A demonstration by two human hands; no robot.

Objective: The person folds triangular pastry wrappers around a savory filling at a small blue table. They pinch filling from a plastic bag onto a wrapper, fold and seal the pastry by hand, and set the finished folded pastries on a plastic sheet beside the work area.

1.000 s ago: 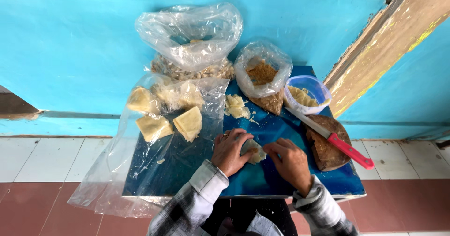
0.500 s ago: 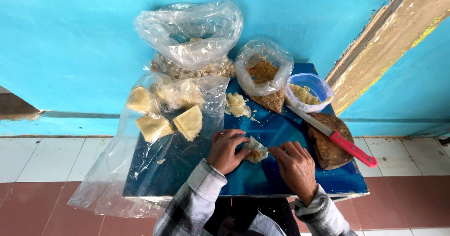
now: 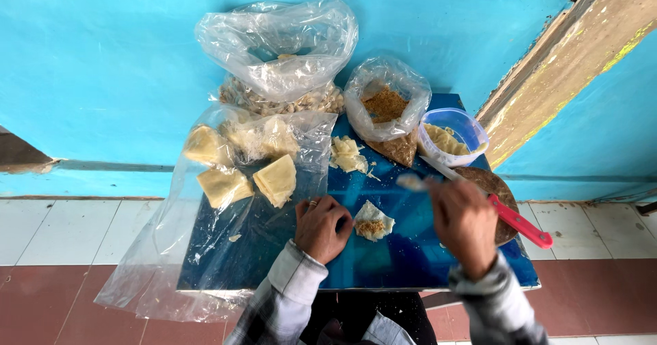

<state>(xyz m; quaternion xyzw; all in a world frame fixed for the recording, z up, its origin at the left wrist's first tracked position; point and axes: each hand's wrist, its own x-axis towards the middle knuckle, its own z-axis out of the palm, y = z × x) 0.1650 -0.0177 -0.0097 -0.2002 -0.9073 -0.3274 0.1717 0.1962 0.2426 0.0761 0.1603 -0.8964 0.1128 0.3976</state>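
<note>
Holding down the half-folded wrapper [image 3: 373, 220] with its brown filling showing, near the front middle of the blue desk [image 3: 383, 270], my left hand [image 3: 321, 227] is curling loosely beside it, fingertips touching its edge. My right hand [image 3: 465, 223] is hovering above the desk, closed around something pale and blurred, perhaps a spoon [image 3: 413, 181]; I cannot tell for sure. I am judging that pinning the wrapper flat matters while filling goes on. Around it are lying a red-handled knife [image 3: 510, 215] on a round board [image 3: 494, 193], a tub [image 3: 452, 136], a filling bag [image 3: 387, 109] and folded pieces [image 3: 277, 179] on clear plastic.
</note>
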